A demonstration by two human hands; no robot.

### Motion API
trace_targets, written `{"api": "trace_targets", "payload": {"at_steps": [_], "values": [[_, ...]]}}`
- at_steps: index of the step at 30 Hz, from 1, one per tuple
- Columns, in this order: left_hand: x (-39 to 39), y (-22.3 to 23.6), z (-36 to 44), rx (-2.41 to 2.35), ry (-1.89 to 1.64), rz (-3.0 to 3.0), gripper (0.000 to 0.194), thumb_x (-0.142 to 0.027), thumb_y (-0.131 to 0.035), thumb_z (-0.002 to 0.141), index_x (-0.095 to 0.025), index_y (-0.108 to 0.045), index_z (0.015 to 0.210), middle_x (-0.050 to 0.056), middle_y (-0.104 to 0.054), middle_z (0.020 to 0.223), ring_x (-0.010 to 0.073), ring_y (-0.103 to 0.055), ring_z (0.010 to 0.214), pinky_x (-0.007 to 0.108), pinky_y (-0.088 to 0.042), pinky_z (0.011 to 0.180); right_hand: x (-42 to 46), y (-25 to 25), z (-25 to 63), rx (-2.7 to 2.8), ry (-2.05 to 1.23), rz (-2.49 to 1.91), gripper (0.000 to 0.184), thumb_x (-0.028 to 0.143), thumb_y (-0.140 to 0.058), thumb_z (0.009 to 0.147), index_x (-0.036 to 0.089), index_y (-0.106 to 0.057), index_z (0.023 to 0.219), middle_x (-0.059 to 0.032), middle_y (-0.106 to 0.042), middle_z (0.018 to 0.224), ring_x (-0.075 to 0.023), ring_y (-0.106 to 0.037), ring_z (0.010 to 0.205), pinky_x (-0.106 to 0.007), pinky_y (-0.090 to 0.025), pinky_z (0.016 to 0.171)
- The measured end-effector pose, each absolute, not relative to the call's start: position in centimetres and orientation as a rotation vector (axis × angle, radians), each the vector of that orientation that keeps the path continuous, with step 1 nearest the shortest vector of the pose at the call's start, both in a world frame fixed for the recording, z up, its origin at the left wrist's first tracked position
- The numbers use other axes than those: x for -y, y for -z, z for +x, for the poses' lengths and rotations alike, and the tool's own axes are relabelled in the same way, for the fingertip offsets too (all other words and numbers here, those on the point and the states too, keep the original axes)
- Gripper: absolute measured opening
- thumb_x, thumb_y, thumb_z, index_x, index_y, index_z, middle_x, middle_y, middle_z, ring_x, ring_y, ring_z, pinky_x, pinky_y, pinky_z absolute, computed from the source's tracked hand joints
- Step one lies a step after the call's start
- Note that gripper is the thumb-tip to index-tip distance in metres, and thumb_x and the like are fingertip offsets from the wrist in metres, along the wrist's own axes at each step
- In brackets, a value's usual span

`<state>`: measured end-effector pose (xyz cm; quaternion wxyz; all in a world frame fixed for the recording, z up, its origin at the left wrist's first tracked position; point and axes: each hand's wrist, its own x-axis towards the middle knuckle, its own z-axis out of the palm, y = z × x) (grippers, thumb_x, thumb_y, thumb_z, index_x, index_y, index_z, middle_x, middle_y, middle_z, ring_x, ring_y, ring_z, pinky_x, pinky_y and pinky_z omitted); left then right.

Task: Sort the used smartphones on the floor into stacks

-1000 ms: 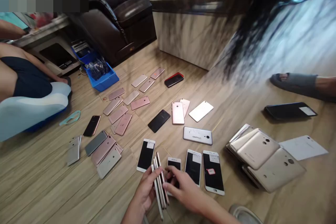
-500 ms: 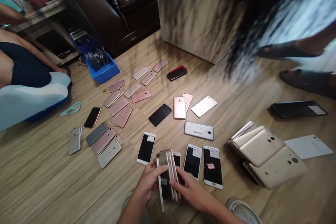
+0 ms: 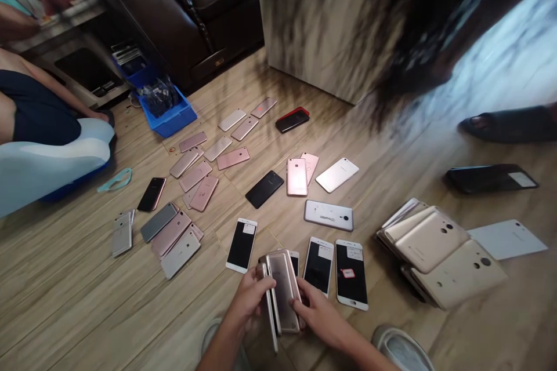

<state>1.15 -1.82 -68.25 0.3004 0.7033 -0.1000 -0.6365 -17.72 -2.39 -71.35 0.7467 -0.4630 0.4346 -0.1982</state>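
Observation:
Both my hands hold a small stack of gold smartphones (image 3: 282, 290) low over the wooden floor, its back facing up. My left hand (image 3: 250, 295) grips the stack's left side, and my right hand (image 3: 317, 316) presses its fingers against the lower right edge. Another phone (image 3: 295, 261) lies under the stack, mostly hidden. Close by lie several white-framed phones with black screens: one (image 3: 241, 245) to the left, others (image 3: 318, 265) (image 3: 350, 274) to the right. A silver phone (image 3: 328, 215) lies above them.
Rows of rose-gold, black and silver phones (image 3: 195, 177) cover the wooden floor (image 3: 87, 295). Right sits a pile of large gold phones (image 3: 429, 240). A seated person (image 3: 39, 110) and a blue bin (image 3: 167, 110) are left; a sofa and marble cabinet stand behind.
The stack has turned from edge-on to show its gold back, and it has risen slightly. Both hands stay on it. Another person's slippered foot has shifted at the right.

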Motion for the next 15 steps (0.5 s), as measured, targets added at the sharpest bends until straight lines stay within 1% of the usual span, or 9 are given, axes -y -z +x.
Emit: {"api": "trace_targets", "payload": {"at_steps": [2,4,6,7,9,11,12,13,15], "values": [[1.7,67.9,1.1,0.200,1.706,1.836,0.048,-0.034,-0.085,0.055,-0.018,-0.066,0.095,-0.002,-0.068,0.075,0.0146,-0.060,0.061,0.022,-0.043,0.049,2.2,72.1,-17.9,-0.979,0.417,-1.018,0.044,0.043,-0.064,0.084,0.019,-0.071,0.121,-0.0078,-0.076,0.102,-0.0300,-0.068,0.097,-0.045,-0.055,0.094],[1.6,67.6,1.0,0.150,1.737,1.753,0.048,-0.035,-0.086,0.053,-0.018,-0.066,0.094,-0.002,-0.067,0.075,0.0145,-0.060,0.062,0.023,-0.047,0.052,2.0,72.5,-18.1,-0.999,0.411,-1.012,0.047,0.047,-0.068,0.082,0.019,-0.071,0.120,-0.0086,-0.076,0.104,-0.0318,-0.069,0.100,-0.047,-0.055,0.095],[1.6,67.3,1.0,0.115,1.759,1.657,0.050,-0.034,-0.087,0.054,-0.018,-0.067,0.096,0.000,-0.069,0.077,0.0157,-0.061,0.064,0.026,-0.052,0.056,2.1,72.5,-18.3,-0.995,0.445,-0.967,0.051,0.051,-0.071,0.080,0.020,-0.070,0.121,-0.0097,-0.076,0.109,-0.0328,-0.068,0.106,-0.048,-0.055,0.097],[1.6,67.1,1.1,0.099,1.758,1.612,0.052,-0.034,-0.089,0.054,-0.017,-0.067,0.098,0.002,-0.071,0.082,0.0167,-0.063,0.066,0.028,-0.053,0.058,2.4,72.4,-18.4,-0.977,0.476,-0.921,0.053,0.054,-0.072,0.080,0.021,-0.069,0.121,-0.0100,-0.076,0.111,-0.0325,-0.068,0.108,-0.048,-0.055,0.098],[1.7,66.7,1.3,0.064,1.774,1.531,0.057,-0.036,-0.091,0.056,-0.018,-0.067,0.105,0.008,-0.074,0.099,0.0215,-0.068,0.076,0.033,-0.057,0.065,3.9,72.2,-18.8,-0.965,0.571,-0.831,0.056,0.060,-0.073,0.079,0.022,-0.068,0.119,-0.0105,-0.075,0.112,-0.0307,-0.070,0.106,-0.047,-0.056,0.097],[1.9,66.3,1.5,0.062,1.809,1.464,0.063,-0.038,-0.093,0.059,-0.018,-0.066,0.112,0.013,-0.071,0.120,0.0281,-0.071,0.091,0.041,-0.061,0.074,7.1,72.1,-19.7,-1.090,0.719,-0.801,0.060,0.065,-0.075,0.074,0.021,-0.067,0.115,-0.0105,-0.076,0.106,-0.0291,-0.071,0.097,-0.046,-0.058,0.093],[1.9,66.2,1.7,0.081,1.825,1.441,0.064,-0.038,-0.093,0.060,-0.018,-0.066,0.115,0.015,-0.068,0.127,0.0298,-0.071,0.095,0.044,-0.061,0.078,9.2,72.2,-20.3,-1.206,0.808,-0.811,0.063,0.065,-0.076,0.071,0.020,-0.067,0.114,-0.0104,-0.076,0.102,-0.0285,-0.071,0.093,-0.045,-0.059,0.090],[2.0,66.0,1.7,0.110,1.830,1.430,0.065,-0.038,-0.093,0.061,-0.018,-0.065,0.117,0.015,-0.067,0.128,0.0293,-0.071,0.095,0.045,-0.061,0.079,11.5,72.3,-21.0,-1.365,0.903,-0.825,0.065,0.066,-0.075,0.068,0.019,-0.066,0.113,-0.0103,-0.076,0.097,-0.0283,-0.071,0.088,-0.044,-0.060,0.086],[2.1,65.8,1.7,0.161,1.813,1.430,0.065,-0.037,-0.093,0.062,-0.019,-0.066,0.118,0.011,-0.068,0.118,0.0234,-0.069,0.086,0.041,-0.060,0.074,16.6,72.5,-22.6,-1.551,1.011,-0.814,0.064,0.064,-0.066,0.074,0.016,-0.061,0.117,-0.0106,-0.074,0.095,-0.0276,-0.069,0.089,-0.042,-0.059,0.082]]}}
